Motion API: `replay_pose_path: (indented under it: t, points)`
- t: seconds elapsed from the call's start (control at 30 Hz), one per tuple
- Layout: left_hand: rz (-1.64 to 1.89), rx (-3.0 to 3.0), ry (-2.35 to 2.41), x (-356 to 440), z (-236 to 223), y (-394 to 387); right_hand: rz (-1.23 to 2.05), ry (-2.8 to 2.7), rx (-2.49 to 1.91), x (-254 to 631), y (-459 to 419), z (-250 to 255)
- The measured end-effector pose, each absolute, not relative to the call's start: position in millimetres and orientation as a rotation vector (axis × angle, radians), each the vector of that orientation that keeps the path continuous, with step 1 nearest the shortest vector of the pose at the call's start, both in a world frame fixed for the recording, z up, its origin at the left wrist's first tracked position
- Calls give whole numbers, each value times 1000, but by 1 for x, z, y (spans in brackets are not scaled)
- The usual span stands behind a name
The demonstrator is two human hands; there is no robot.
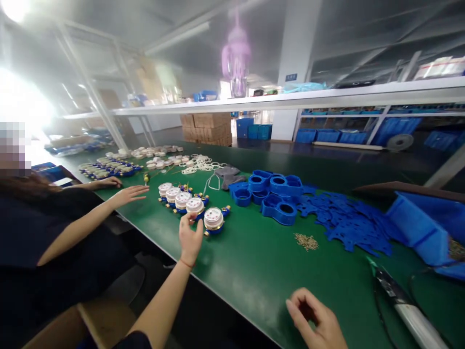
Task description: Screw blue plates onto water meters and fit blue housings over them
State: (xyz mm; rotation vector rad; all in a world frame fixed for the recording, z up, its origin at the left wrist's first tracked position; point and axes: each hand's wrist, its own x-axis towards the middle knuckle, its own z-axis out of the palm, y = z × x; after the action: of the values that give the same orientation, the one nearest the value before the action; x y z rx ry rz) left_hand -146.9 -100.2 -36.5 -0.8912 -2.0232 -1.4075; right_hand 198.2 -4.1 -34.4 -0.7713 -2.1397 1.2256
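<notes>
My left hand (191,236) is at the table's front edge, its fingers loosely bent and the thumb apart, close beside the nearest water meter (213,219). Whether a fingertip touches a meter I cannot tell. That meter has a white round dial, a blue body and brass ends; several like it, among them a second meter (195,205), run in a row to the left. My right hand (317,320) hovers over the green tabletop at the bottom, loosely curled with a gap between thumb and fingers, and nothing shows in it.
Blue plastic housings (279,209), flat blue parts (348,220) and a pile of small screws (306,241) lie ahead. An electric screwdriver (403,300) and a blue bin (421,228) are at right. A co-worker's hand (129,195) reaches in from the left. A shelf (261,102) spans above.
</notes>
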Motion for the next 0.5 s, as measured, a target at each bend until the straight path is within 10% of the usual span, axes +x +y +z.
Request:
replay_pose_path:
  t: [0.5]
  points:
    - [-659,-1659,-2235,-283,-7,-70,164,-2781,-558,-68,13,39]
